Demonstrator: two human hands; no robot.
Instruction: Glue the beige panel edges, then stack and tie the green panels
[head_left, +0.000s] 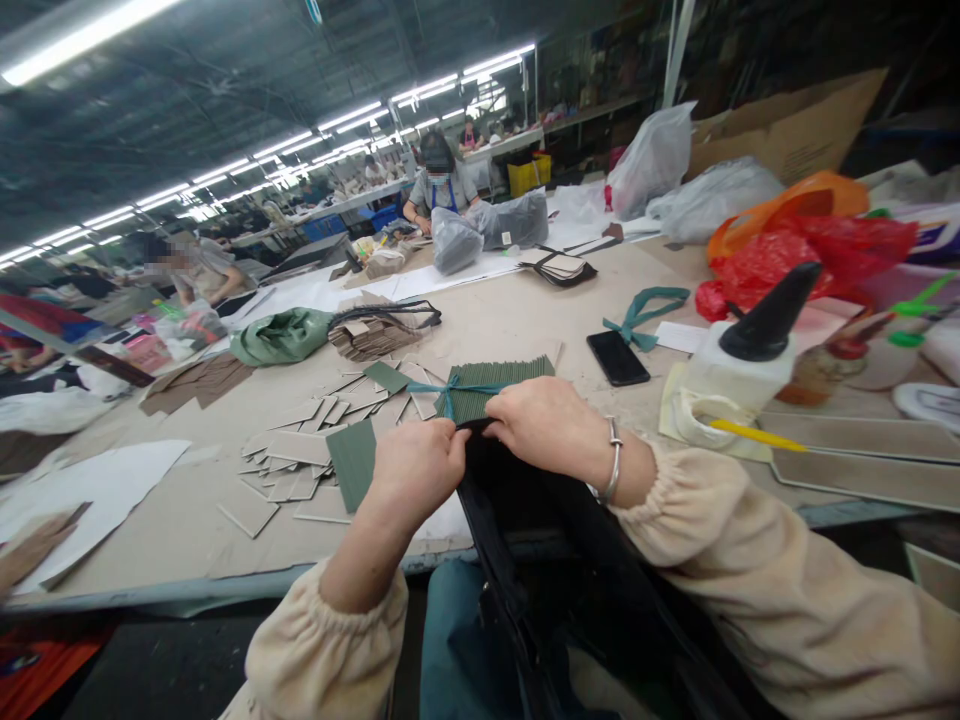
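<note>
A bundle of thin green pieces [517,372] stands on the work table, packed on edge. A teal fabric strip [450,385] is knotted around it, with loose ends sticking out. My left hand [416,470] is closed at the bundle's near left edge, thumb and fingers pinched together. Closed on its near right side is my right hand [551,425], with a silver bracelet at the wrist. The fingertips partly hide what they grip. Beside my left hand lies a flat green piece [352,460], and a smaller green piece [387,377] rests farther back.
Loose beige pieces [300,450] are scattered left of the bundle. A black phone [618,358] and another teal strip [645,312] lie to the right. A white bottle with a black nozzle [750,360] stands near a tape roll [705,418]. Co-workers sit at the far side.
</note>
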